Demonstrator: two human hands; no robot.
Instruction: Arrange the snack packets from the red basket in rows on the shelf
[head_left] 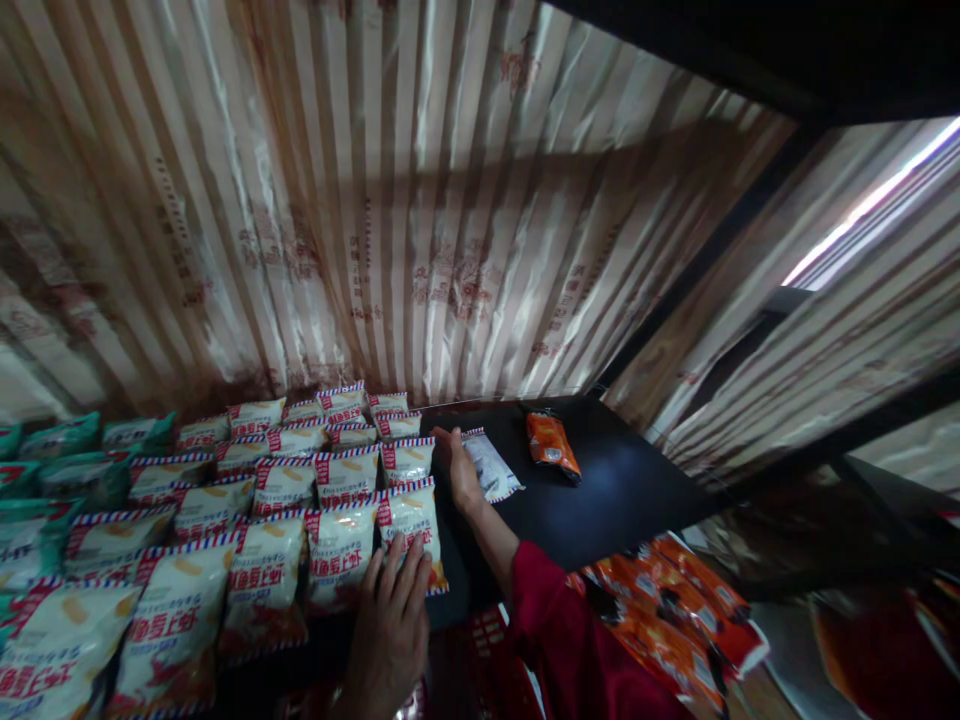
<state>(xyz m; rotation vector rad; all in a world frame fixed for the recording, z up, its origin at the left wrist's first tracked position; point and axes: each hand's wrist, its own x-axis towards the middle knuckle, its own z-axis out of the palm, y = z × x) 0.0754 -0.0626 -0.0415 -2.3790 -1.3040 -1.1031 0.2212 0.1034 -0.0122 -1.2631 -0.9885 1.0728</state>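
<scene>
Rows of white snack packets (345,480) with red lettering and striped red-and-blue edges stand on the black shelf (502,545). My left hand (394,615) lies flat against the front packets at the right end of the rows, fingers stretched out over the lower part of the end packet (409,520). My right hand (459,470) is farther back with its fingers extended, along the right side of the rows. Just right of it, a single white packet (491,465) lies flat on the shelf. Neither hand grips a packet.
Green packets (67,480) stand at the far left. One orange packet (551,440) lies on the shelf farther right. Several orange packets (667,610) are heaped at the lower right, below the shelf's edge. A striped foil-like covering (450,200) hangs behind the shelf.
</scene>
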